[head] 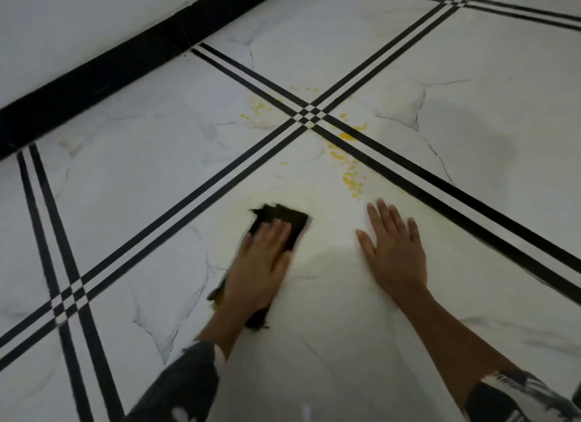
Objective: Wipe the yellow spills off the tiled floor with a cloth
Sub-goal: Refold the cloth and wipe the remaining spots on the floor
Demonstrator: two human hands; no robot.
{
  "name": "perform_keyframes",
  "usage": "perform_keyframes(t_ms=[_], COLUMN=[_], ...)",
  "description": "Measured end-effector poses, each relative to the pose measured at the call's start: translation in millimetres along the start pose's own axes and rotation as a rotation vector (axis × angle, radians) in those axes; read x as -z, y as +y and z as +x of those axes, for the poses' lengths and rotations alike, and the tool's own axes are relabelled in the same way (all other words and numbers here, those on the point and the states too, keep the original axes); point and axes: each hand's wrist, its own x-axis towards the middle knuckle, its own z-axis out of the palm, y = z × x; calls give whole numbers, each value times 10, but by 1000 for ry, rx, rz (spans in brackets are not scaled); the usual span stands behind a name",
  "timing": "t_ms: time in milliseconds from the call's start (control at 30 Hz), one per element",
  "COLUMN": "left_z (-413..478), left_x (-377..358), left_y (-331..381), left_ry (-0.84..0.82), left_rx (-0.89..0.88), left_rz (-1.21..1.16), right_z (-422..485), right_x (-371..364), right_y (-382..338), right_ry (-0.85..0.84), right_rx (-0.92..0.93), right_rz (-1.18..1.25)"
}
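My left hand (262, 261) presses flat on a dark cloth (287, 217) lying on the white tiled floor (157, 170); part of the cloth sticks out beyond my fingertips and a bit trails by my wrist. My right hand (394, 245) rests flat on the floor with fingers spread, holding nothing. Yellow spills (352, 178) lie just beyond both hands, running up along the black stripes to a bigger blob (347, 136). More yellow specks (256, 107) sit left of the stripe crossing. A faint yellowish smear surrounds the cloth.
Double black stripes cross at a small checker pattern (309, 117) ahead. A black skirting board (94, 82) and white wall run along the left. Another stripe crossing (67, 299) lies at the near left.
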Motion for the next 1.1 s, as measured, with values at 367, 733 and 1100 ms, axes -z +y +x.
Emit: perform_keyframes(t_ms=[367, 733, 1100], left_z=[280, 1794, 2388], left_x=[-102, -154, -141], left_y=[669, 1058, 1273], left_ry=[-11, 11, -12], left_rx=[-255, 23, 26], left_rz=[27, 26, 72], right_z=[187, 603, 609], right_x=[317, 282, 306], right_y=[259, 886, 876], right_ry=[234, 90, 83], right_rx=[-169, -228, -233], right_rz=[280, 36, 107])
